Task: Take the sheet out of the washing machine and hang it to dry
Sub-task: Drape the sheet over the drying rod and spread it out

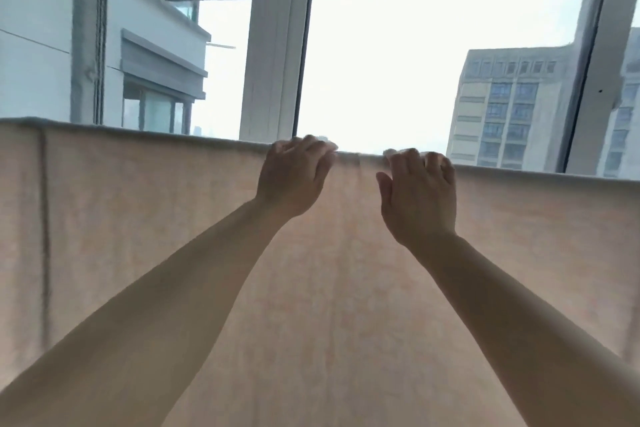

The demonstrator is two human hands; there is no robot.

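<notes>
The pale peach bed sheet point(311, 288) is already draped over a horizontal support that is hidden under its top fold, and it hangs flat in front of the balcony window point(381, 73), filling the lower half of the view. The left hand point(294, 173) and the right hand point(419, 191) are raised to that top fold, near each other at the middle. The fingers point(313, 146) of both hands are curled over the edge, but motion blur hides the tips, so whether cloth is pinched or only pressed cannot be told.

The sheet is judged to be soft and limp, with no stiffness of its own, and heavier than it looks if damp. Light passes through it, so the weave is thin. A vertical hem point(43, 218) is seen near its left side. It is best taken at the top fold, with the 2 hands then drawn apart along the fold to smooth the small gathers point(360, 177) between them. An uneven drape could let it slide off.
</notes>
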